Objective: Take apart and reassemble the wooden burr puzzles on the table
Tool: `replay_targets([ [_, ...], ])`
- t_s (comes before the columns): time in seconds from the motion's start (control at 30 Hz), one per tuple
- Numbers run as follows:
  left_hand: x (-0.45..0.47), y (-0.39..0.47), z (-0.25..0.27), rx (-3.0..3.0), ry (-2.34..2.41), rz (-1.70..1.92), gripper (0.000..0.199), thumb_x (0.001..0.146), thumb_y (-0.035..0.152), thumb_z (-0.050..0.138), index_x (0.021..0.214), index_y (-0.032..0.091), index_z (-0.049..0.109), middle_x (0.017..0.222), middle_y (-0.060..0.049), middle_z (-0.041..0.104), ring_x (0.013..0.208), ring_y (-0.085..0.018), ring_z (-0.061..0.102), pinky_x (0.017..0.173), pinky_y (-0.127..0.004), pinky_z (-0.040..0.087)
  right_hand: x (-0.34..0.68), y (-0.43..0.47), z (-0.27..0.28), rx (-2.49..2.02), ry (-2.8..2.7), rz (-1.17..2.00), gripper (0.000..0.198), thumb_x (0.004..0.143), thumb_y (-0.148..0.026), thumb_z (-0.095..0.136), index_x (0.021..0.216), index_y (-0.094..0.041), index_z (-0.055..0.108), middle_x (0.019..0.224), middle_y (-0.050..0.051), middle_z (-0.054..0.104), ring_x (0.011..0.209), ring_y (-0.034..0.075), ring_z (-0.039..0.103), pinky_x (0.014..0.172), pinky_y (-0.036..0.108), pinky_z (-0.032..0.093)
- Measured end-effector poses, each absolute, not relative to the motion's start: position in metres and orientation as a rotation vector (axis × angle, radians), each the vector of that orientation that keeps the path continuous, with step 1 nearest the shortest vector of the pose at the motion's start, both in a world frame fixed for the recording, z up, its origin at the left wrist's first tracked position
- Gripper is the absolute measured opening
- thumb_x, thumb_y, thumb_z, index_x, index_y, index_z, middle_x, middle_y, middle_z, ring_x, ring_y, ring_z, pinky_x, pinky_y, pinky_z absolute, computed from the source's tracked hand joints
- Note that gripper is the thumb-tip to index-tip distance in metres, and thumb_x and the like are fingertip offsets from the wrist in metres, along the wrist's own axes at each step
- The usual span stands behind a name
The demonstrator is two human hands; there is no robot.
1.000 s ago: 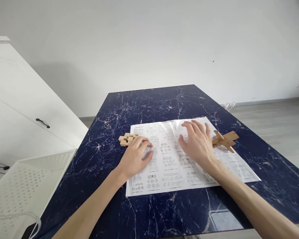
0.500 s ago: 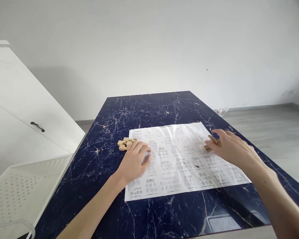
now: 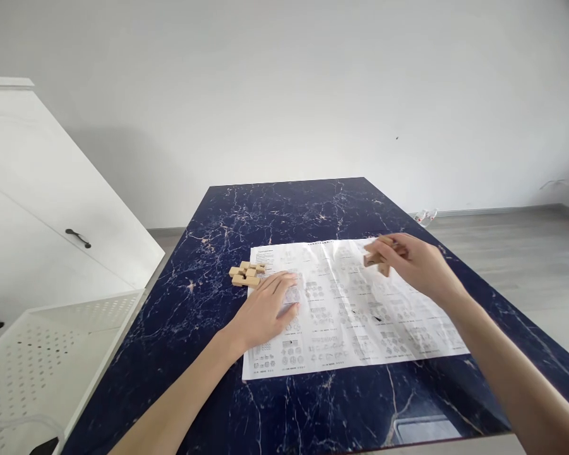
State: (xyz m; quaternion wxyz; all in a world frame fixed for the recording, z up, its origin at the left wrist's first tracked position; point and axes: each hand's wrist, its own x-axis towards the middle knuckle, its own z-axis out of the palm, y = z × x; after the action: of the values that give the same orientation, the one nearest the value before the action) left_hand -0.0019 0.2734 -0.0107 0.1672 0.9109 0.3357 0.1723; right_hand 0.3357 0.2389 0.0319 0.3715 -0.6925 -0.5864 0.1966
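A creased printed sheet [image 3: 331, 341] with rows of small diagrams lies on the dark blue marbled table. My left hand [image 3: 268, 308] rests on the sheet's left part, its fingers stretched out and holding nothing. Just beyond its fingertips, a cluster of interlocked wooden puzzle pieces [image 3: 245, 273] sits across the sheet's left edge. Over the upper right of the sheet, my right hand [image 3: 414, 259] is closed around wooden puzzle pieces [image 3: 380, 256], which stick out past the fingertips. The fingers partly hide how many pieces there are.
The marbled table [image 3: 288, 208] reaches towards a pale wall. On the left stand a white cabinet [image 3: 42, 189] and a white perforated basket [image 3: 38, 354]. A clear object with red spots [image 3: 425, 217] shows beyond the table's right edge.
My right hand has moved left and slightly up with the wooden pieces, off the sheet's right edge. My left hand has stayed on the sheet. The view has shifted slightly.
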Motion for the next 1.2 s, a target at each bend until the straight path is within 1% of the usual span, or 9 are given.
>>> replay_targets([
  [0.1,-0.003,0.275,-0.014,2.576,1.013,0.538,0.037,0.105,0.036,0.053,0.141,0.025,0.053,0.154,-0.011,0.057,0.147,-0.032,0.051,0.120,-0.059,0.046,0.306,0.257,0.032,-1.381,-1.396,0.935,0.045,0.101,-0.061,0.057,0.113,-0.021,0.073,0.101,0.012,0.079,0.103,0.030,0.076,0.096,0.047,0.058],
  [0.23,-0.003,0.278,-0.018,2.560,1.069,0.587,0.037,0.106,0.037,0.052,0.141,0.025,0.052,0.156,-0.012,0.055,0.148,-0.033,0.050,0.118,-0.059,0.047,0.271,0.275,0.015,-1.148,-1.292,1.218,0.041,0.105,-0.059,0.053,0.114,-0.025,0.074,0.126,0.012,0.075,0.124,0.031,0.069,0.100,0.046,0.060],
  [0.43,-0.004,0.279,-0.023,2.509,1.171,0.577,0.054,0.107,0.049,0.051,0.153,0.024,0.037,0.163,-0.018,0.045,0.157,-0.036,0.036,0.120,-0.061,0.044,0.243,0.280,-0.010,-1.091,-1.314,1.331,0.044,0.112,-0.054,0.037,0.122,-0.025,0.069,0.145,0.011,0.067,0.135,0.030,0.064,0.105,0.047,0.060],
  [0.63,-0.001,0.281,-0.025,2.538,1.218,0.579,0.051,0.106,0.050,0.051,0.146,0.019,0.042,0.168,-0.021,0.036,0.158,-0.037,0.034,0.122,-0.060,0.041,0.244,0.278,-0.017,-0.979,-1.261,1.387,0.043,0.111,-0.054,0.036,0.124,-0.026,0.066,0.155,0.009,0.059,0.140,0.030,0.060,0.108,0.047,0.059],
  [0.73,0.001,0.280,-0.020,2.524,1.174,0.683,0.041,0.106,0.042,0.053,0.142,0.022,0.046,0.155,-0.015,0.054,0.145,-0.033,0.052,0.116,-0.054,0.048,0.243,0.272,-0.013,-0.986,-1.302,1.397,0.045,0.111,-0.057,0.034,0.128,-0.029,0.066,0.155,0.007,0.059,0.141,0.029,0.059,0.107,0.047,0.059],
  [0.87,0.003,0.275,-0.009,2.446,1.158,0.823,0.027,0.105,0.039,0.057,0.125,0.022,0.055,0.117,-0.008,0.071,0.109,-0.026,0.069,0.095,-0.045,0.057,0.237,0.262,-0.006,-0.982,-1.373,1.418,0.044,0.111,-0.056,0.038,0.135,-0.031,0.066,0.144,0.007,0.068,0.134,0.028,0.064,0.109,0.049,0.057],
  [0.93,0.003,0.271,-0.004,2.426,1.121,0.845,0.020,0.106,0.040,0.053,0.108,0.021,0.061,0.098,-0.005,0.070,0.090,-0.022,0.069,0.083,-0.039,0.056,0.233,0.256,-0.003,-0.958,-1.432,1.413,0.045,0.111,-0.055,0.038,0.140,-0.032,0.064,0.142,0.006,0.070,0.136,0.028,0.063,0.112,0.051,0.054],
  [1.0,0.004,0.268,-0.001,2.428,1.059,0.822,0.029,0.109,0.038,0.045,0.094,0.021,0.063,0.086,-0.003,0.068,0.079,-0.019,0.065,0.077,-0.036,0.053,0.229,0.252,-0.001,-0.897,-1.450,1.408,0.043,0.111,-0.054,0.040,0.142,-0.034,0.063,0.144,0.005,0.068,0.141,0.028,0.059,0.116,0.053,0.051],
  [1.2,0.011,0.263,0.003,2.351,0.918,0.645,0.034,0.104,0.048,0.057,0.090,0.019,0.069,0.081,-0.002,0.070,0.072,-0.017,0.062,0.067,-0.030,0.049,0.223,0.248,-0.006,-0.767,-1.358,1.400,0.042,0.110,-0.056,0.044,0.137,-0.033,0.068,0.155,0.005,0.059,0.146,0.031,0.052,0.116,0.055,0.051],
])
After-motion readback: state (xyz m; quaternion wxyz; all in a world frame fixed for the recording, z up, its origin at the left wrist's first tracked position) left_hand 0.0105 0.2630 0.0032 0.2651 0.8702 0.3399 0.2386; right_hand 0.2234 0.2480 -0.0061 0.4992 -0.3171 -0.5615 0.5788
